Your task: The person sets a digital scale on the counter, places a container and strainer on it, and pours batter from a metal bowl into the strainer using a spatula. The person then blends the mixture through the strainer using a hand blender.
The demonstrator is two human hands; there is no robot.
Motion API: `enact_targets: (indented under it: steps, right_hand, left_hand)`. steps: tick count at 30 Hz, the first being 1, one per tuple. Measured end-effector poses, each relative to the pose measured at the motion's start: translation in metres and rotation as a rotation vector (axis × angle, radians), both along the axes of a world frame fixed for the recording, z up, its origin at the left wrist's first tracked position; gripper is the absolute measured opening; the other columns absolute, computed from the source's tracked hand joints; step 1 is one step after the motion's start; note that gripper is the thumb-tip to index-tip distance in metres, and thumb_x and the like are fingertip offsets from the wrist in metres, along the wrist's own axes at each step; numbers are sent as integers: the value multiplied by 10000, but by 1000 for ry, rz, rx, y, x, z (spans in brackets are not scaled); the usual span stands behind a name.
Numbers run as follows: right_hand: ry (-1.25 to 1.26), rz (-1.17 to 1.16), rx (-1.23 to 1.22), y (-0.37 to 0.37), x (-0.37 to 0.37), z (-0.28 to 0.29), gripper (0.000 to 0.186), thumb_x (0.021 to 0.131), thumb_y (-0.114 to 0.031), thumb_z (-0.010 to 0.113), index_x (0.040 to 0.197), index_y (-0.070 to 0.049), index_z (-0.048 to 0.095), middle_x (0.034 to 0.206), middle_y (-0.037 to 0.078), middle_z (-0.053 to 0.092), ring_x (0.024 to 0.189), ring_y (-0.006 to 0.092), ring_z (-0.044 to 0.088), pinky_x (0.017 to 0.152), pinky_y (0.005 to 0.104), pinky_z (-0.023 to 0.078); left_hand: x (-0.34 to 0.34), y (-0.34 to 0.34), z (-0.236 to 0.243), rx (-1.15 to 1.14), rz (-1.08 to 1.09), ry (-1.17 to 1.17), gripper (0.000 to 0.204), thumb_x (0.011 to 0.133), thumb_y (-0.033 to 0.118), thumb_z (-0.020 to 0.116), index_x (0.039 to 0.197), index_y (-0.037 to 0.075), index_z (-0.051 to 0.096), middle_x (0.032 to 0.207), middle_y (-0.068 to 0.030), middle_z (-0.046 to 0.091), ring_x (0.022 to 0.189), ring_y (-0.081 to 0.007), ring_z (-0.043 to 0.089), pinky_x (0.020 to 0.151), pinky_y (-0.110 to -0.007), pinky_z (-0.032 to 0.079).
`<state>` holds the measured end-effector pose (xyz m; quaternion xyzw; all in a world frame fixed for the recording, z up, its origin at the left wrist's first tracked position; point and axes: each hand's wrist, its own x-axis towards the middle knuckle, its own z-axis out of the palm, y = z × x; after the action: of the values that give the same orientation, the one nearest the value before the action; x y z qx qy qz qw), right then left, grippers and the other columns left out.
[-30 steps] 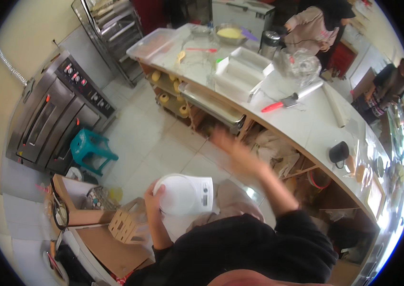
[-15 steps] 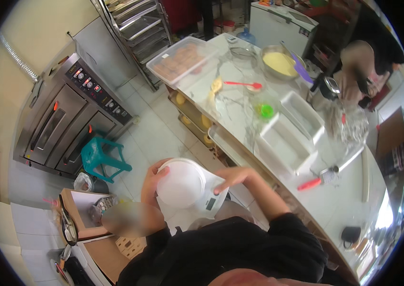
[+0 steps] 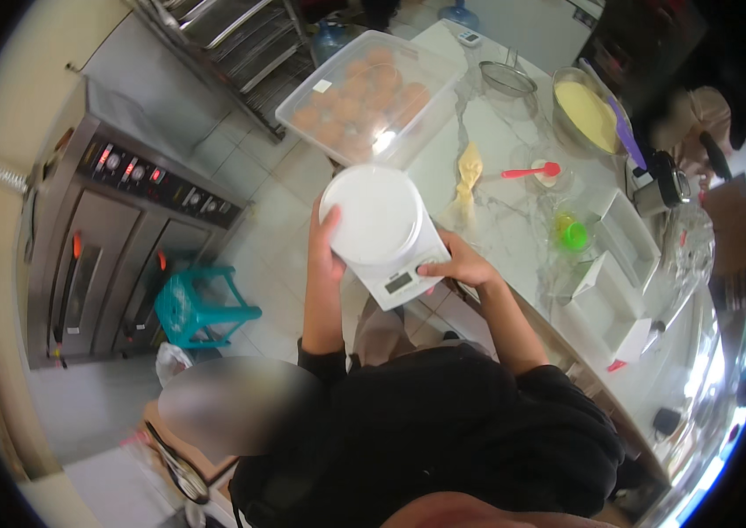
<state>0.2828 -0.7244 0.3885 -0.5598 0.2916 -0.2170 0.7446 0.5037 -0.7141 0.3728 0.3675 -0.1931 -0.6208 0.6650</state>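
Scale and hands have shifted up the view since 0.5 s ago, and the scale now appears just in front of the clear tub on the table. It is held up between the person's body and the table's near edge, its round plate facing up and its display at the end nearer the person; whether it touches the table or tub, I cannot tell. Left hand grips the plate side, thumb over the top. Right hand grasps the display end, thumb on top beside the display, fingers mostly hidden below. The tub has its lid on and shows round brown pieces inside. To its right lie a bag of yellow filling, a red spatula and a sieve. Farther right, a metal bowl holds a pale yellow mix, with a purple spatula across its rim. Nearer the person, 2 white tins stand side by side, next to a green lid. On the left, a teal stool stands before the steel oven.
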Motion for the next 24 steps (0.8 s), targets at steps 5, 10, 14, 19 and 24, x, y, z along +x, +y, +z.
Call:
enact_targets:
  steps: [5,10,14,19,24]
  right_hand:
    - [-47,-298,-12,-40,36,-6,523,624,-71,661,1076,43,425,962,91,536,882,160,500,721,283,444]
    - [-29,-478,45,-48,45,-16,525,631,-122,641,1082,42,428,993,101,526,933,170,463,848,296,341]
    - [62,-536,-13,-49,42,-20,566,668,-189,640,1126,23,386,1023,102,504,937,155,455,826,289,354]
    - [578,-1001,-375,-86,19,-42,593,682,-242,627,1186,-91,354,1092,125,435,1001,237,415,804,345,356]
    - [972,-1052,-659,-79,-9,-100,453,673,1,496,1111,-91,426,1076,153,418,1008,318,395,806,370,356]
  left_hand:
    - [21,-88,38,-40,-166,-75,484,730,150,559,1138,24,330,1048,-130,458,949,-216,477,792,-317,416]
    - [13,-125,39,-24,-198,-186,447,722,163,586,1092,25,377,1005,-113,476,907,-190,487,749,-299,427]
    - [9,-136,19,81,-245,-247,450,724,174,590,1092,20,381,997,-115,481,900,-191,492,748,-297,427]
    - [-1,-155,9,103,-231,-220,461,721,186,596,1092,12,385,994,-119,483,894,-196,497,747,-295,426]
    - [-39,-181,1,46,-320,-385,466,707,197,615,1083,24,401,984,-118,490,887,-195,501,742,-293,428]
